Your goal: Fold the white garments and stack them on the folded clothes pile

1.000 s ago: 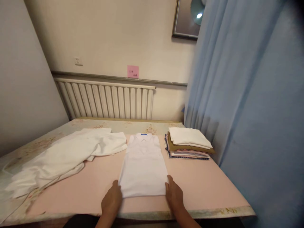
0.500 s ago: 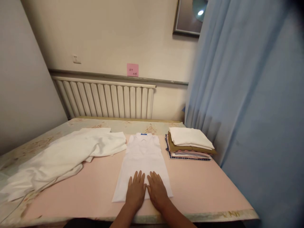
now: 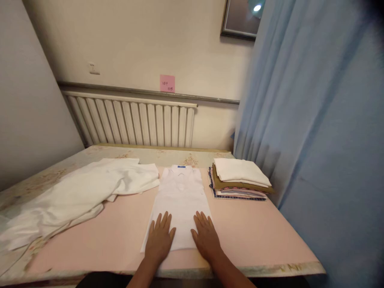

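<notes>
A white shirt point(image 3: 181, 200) lies folded lengthwise on the pink cloth point(image 3: 108, 236), its collar and blue label at the far end. On the lower left part of the shirt rests my left hand point(image 3: 159, 237), palm down with fingers stretched out. My right hand point(image 3: 206, 235) lies flat on the lower right part, fingers spread, partly over the shirt's side edge. Neither hand grips anything. The shirt's lower corners are partly hidden under the hands.
A loose white garment point(image 3: 87, 188) spreads over the left side. A stack of folded clothes point(image 3: 241, 174) stands at the right, near the blue curtain point(image 3: 300, 120). Beyond the table's far edge is a white radiator point(image 3: 135, 122).
Both hands have slid apart over the shirt, the left one leftward and the right one rightward, from nearly touching at the middle. The view has tilted slightly.
</notes>
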The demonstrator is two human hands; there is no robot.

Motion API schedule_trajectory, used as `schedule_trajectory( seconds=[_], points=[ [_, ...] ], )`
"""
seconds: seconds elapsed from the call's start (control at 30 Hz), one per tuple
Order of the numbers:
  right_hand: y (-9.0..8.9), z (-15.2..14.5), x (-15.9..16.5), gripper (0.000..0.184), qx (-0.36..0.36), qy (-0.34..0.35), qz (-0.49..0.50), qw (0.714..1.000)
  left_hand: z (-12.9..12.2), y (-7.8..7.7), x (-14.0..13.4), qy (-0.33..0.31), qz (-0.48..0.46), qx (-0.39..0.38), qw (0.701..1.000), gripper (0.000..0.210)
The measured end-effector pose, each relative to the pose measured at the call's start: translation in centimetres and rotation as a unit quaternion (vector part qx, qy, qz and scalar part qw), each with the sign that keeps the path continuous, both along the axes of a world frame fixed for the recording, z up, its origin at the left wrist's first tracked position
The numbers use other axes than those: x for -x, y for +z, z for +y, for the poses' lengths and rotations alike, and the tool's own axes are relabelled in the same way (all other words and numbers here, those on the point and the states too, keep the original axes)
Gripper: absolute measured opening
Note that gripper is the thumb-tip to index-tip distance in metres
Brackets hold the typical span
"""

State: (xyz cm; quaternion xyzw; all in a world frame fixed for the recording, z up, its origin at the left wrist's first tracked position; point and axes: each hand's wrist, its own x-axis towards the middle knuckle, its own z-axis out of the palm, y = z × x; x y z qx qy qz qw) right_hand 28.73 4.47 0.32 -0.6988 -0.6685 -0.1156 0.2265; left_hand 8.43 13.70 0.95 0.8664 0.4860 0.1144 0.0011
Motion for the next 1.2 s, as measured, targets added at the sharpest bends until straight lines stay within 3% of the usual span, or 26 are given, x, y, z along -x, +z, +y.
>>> schedule_trajectory(
  seconds=[0.17, 0.33, 0.47, 0.67, 0.8, 1.2],
  points=[
    [-0.6, -0.1, -0.3, 0.044, -0.016, -0.010, -0.012, 1.000, 0.7, 0.0, 1.3, 0.038, 0.019, -0.007, 0.999, 0.057],
    [-0.9, -0.1, -0.2, 0.042, -0.045, -0.008, -0.017, 0.999, 0.5, 1.2, -0.7, 0.104, 0.028, 0.019, 0.994, 0.054],
    [-0.9, 0.0, -0.1, 0.041, -0.046, -0.012, -0.015, 0.999, -0.1, 1.4, -3.3, 0.032, 0.010, -0.021, 0.999, 0.051],
    [-0.9, -0.1, -0.3, 0.040, -0.044, -0.004, -0.013, 0.999, 0.1, -0.6, -3.7, -0.086, -0.019, -0.058, 0.994, 0.050],
    [-1.0, -0.1, -0.3, 0.038, -0.054, 0.000, -0.006, 0.999, 0.5, -1.1, -3.0, -0.106, -0.029, -0.075, 0.991, 0.051],
    [-0.9, -1.7, -2.0, 0.042, -0.025, 0.049, -0.020, 0.998, 1.1, -0.4, -2.0, -0.134, -0.022, -0.078, 0.988, 0.051]
  ],
)
